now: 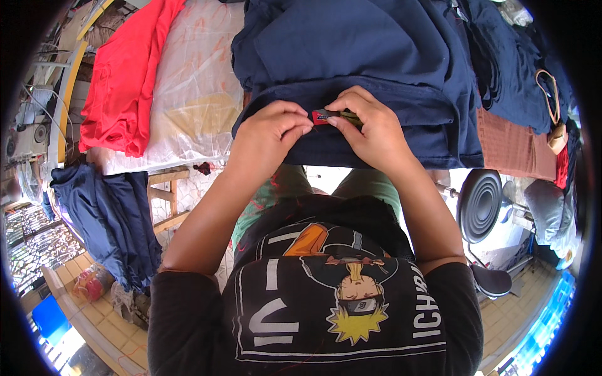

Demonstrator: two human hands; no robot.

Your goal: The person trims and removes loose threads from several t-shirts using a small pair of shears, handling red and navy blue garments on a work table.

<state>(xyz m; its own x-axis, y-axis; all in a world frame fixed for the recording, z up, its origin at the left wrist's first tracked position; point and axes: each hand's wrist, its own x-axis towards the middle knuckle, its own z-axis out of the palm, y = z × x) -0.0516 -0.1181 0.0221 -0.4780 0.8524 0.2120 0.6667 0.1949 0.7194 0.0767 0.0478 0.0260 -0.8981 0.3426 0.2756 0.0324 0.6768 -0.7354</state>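
The left hand [268,135] is curled nearly closed, its fingertips pinching the red end of a small garment label [326,116]; the right hand [370,125] is likewise closed to a pinch, thumb and forefinger gripping the dark end of the same label; the label lies between both hands, flat against the folded edge of a navy blue garment [351,56]. The garment rests on a work surface directly ahead of the person, with further navy fabric [514,75] piled to its right; a clear plastic sheet [194,88] covers the surface to the left, and a red garment [128,81] lies on it beyond. A rust-brown cloth [514,147] sits at the right edge; a black round stool [480,203] stands below it; another navy garment [110,219] hangs lower left.
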